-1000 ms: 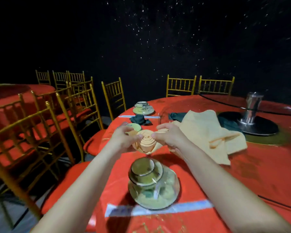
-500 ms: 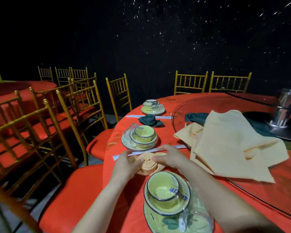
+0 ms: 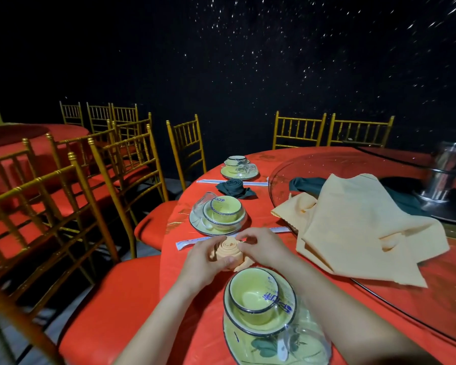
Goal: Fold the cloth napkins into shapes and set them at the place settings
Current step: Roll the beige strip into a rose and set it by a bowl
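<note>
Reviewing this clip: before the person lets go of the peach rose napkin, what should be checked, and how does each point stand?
1. Spiral of the peach rose napkin intact: ok.
2. Left hand and right hand both grip it: ok.
3. Its base resting on the tablecloth: cannot tell, hands hide it.
4. Spot lies between wrapped chopsticks and nearest bowl: ok.
5. Unfolded peach napkins within reach for the next fold: ok.
</note>
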`<state>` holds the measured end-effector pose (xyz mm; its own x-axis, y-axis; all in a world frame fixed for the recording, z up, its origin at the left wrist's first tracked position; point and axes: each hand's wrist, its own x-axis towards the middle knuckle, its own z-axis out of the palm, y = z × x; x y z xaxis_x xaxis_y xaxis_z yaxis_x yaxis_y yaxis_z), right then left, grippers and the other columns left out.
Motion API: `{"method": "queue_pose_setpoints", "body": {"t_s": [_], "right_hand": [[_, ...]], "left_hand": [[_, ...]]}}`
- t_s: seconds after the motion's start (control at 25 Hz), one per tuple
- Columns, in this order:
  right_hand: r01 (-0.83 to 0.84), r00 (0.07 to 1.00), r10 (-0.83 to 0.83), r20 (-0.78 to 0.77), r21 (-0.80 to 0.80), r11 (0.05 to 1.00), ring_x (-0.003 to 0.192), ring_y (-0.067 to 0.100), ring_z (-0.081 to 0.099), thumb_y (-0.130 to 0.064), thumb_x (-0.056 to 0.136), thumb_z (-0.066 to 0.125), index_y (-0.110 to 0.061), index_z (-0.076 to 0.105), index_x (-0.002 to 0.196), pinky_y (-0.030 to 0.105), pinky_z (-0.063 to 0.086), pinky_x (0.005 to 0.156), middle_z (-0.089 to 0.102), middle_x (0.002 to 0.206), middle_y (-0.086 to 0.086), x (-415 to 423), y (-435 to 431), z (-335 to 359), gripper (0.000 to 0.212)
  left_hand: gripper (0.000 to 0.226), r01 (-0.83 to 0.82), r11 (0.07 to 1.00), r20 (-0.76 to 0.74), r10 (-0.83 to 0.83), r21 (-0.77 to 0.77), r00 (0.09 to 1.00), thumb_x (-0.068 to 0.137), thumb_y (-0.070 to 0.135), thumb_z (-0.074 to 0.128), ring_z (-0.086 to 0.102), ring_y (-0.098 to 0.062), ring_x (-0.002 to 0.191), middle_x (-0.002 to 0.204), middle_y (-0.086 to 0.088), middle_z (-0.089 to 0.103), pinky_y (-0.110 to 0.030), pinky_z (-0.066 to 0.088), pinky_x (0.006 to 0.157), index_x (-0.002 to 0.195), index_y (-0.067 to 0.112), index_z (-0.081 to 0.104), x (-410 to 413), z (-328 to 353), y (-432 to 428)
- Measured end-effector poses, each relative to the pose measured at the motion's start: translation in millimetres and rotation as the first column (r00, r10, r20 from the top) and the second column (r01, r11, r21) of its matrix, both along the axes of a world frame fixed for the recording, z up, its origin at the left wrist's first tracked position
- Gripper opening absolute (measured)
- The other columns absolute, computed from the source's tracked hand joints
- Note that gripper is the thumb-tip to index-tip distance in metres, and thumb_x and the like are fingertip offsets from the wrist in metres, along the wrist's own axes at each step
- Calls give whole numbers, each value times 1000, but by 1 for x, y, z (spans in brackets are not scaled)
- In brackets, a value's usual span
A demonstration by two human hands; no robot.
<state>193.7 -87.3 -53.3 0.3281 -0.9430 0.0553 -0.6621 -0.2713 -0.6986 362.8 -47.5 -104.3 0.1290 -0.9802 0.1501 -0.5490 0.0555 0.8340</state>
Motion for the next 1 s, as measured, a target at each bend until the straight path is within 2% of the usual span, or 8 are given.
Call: {"method": "queue_pose_setpoints", "body": {"t_s": [0.08,0.2,0.32,0.44,0.56,0.72,0.88,1.0], "right_hand": [[-6,1000,6,28,-9,1000,103,8,57,-24,88,64,-25,67,112,25,44,87,62,109,-12,-8,6,15,25],[60,983,-37,178,-124,991,99,5,56,-21,88,63,-21,69,108,21,41,89,63,103,-11,-47,13,47,21],[258,954,-201,222,-268,928,102,11,58,-15,88,63,-16,69,104,22,40,89,65,105,-6,-112,29,57,18],[403,907,-419,31,-349,846,110,19,58,-35,86,62,-11,65,112,26,40,87,63,117,6,-176,61,31,36],[261,869,-342,-357,-255,931,136,18,36,-85,67,30,-17,46,137,34,29,109,41,147,3,-221,89,3,99],[127,748,-282,-600,-288,949,139,1,23,-63,87,45,-35,35,142,28,9,113,29,152,-12,-254,120,-7,63],[138,730,-387,-564,-433,891,111,4,55,-61,89,41,-34,61,114,25,20,103,65,117,-12,-283,148,1,42],[192,689,-445,-572,-448,873,95,8,62,-57,93,39,-29,63,101,28,24,106,71,94,-8,-315,165,9,38]], "left_hand": [[79,-2,1000,-18,2,5,1000,54,69,73,58,-13,109,119,0,63,-36,46,97,121,29,60,3,5,5],[45,-82,996,-94,79,-30,992,79,40,72,58,-6,97,120,-1,60,-10,41,85,120,23,61,7,32,19],[28,-223,959,-69,214,-175,974,92,25,58,50,-10,102,117,-2,61,-19,34,83,117,11,63,7,55,29],[28,-215,943,-29,215,-254,976,92,21,57,53,-19,108,118,-6,62,-25,36,85,117,8,61,-17,72,36],[34,-143,950,15,153,-279,988,92,22,57,51,-20,116,124,-5,58,-32,39,95,123,7,56,-61,88,45],[40,-28,964,17,33,-263,999,92,28,57,52,-18,116,125,-3,55,-37,42,100,127,9,52,-122,104,60],[42,54,972,78,-37,-230,996,92,25,57,46,-20,124,132,-6,52,-35,36,104,129,9,49,-173,105,79],[45,123,976,107,-106,-177,989,91,24,58,43,-22,127,135,-9,50,-30,33,104,132,7,47,-207,100,88]]}}
